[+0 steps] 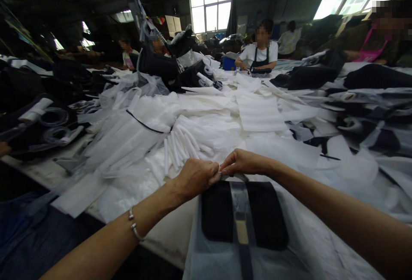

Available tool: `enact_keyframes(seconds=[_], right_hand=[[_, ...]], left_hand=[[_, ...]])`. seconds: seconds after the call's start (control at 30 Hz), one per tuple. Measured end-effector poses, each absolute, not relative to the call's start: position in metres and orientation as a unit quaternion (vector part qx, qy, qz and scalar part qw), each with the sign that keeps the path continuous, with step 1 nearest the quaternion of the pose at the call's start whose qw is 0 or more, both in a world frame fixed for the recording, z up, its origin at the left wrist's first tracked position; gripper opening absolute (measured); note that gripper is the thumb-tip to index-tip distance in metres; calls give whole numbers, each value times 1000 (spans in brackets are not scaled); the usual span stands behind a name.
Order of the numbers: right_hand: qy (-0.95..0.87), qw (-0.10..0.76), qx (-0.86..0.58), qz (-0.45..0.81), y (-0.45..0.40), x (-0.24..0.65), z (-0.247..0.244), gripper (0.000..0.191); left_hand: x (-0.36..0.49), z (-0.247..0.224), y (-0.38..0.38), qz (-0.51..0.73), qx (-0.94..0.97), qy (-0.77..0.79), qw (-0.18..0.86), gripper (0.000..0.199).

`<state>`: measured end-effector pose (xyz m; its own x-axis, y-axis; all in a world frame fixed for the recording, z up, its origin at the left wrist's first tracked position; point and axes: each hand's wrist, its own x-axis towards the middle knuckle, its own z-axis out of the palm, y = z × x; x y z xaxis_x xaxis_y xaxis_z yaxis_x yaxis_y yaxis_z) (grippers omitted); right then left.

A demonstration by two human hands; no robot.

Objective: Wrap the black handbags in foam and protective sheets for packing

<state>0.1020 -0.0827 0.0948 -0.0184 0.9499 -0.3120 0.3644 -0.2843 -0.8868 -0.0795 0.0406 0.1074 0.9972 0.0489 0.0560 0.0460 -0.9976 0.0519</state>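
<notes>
Right in front of me lies a black padded item [215, 215] with a pale strip down its middle, on or under translucent plastic [212, 263]. At its far edge my left hand [199, 177] and my right hand [243, 162] meet, fingertips touching. Both hands are closed in a pinch on something small, too hidden by the fingers to make out. A silver bracelet [133, 224] circles my left wrist.
White foam sheets [260, 112] and plastic bags [128, 138] are heaped across the table [170, 239]. White foam tubes [177, 147] lie beyond my left hand. Black bags [157, 63] stand farther back. Several people [262, 52] are around the table.
</notes>
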Motion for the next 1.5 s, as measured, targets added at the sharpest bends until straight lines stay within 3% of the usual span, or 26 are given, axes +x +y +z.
enact_keyframes(seconds=[0.17,0.33,0.47,0.57,0.77,1.0,1.2,1.37,1.5], right_hand=[[-612,320,-674,265,-85,87,90,14],[-735,234,-637,-22,-99,69,92,26],[-722,182,-666,-44,-110,54,89,26],[-705,166,-687,-55,-111,51,88,18],[-741,173,-644,-80,-115,60,84,28],[-700,268,-655,95,-133,45,89,40],[-696,280,-649,127,-140,37,94,46],[-653,334,-664,143,-145,28,90,29],[-613,373,-679,155,-149,24,86,45]], left_hand=[[-79,111,39,26,989,88,113,22],[-69,109,46,-61,895,196,397,25],[-63,101,53,-132,744,259,602,31],[-66,102,51,-141,697,274,648,35],[-95,110,36,-171,574,267,755,42],[-128,112,3,-107,538,258,796,44],[-138,105,-11,-27,533,273,800,52],[-156,100,-9,14,626,280,728,48],[-174,101,-29,121,793,260,537,37]])
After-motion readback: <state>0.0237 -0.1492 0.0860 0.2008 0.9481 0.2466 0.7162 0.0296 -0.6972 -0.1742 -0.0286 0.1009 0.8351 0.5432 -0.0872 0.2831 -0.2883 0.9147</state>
